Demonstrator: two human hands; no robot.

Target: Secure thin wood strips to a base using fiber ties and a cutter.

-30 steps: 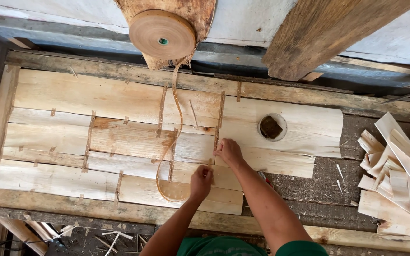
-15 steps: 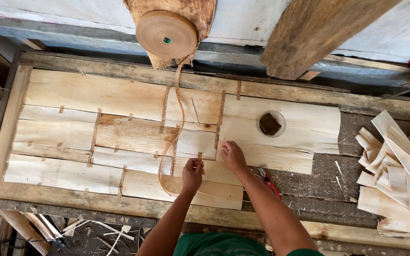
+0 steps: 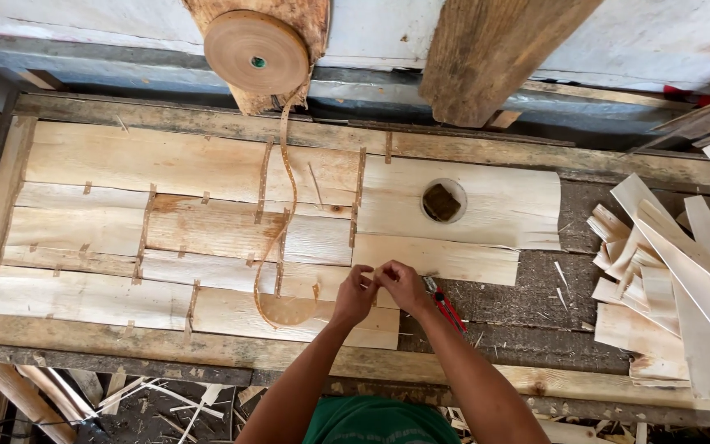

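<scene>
Left hand (image 3: 353,296), right hand (image 3: 402,284) together, we pinch tape end (image 3: 378,271) between fingertips; tape strip (image 3: 283,238) trails left and away toward roll (image 3: 256,53).

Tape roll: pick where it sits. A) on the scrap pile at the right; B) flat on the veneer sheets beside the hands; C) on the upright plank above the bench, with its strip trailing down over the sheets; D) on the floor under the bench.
C: the tape roll hangs on the plank above the bench, and its strip snakes down across the veneer sheets toward both hands.
</scene>
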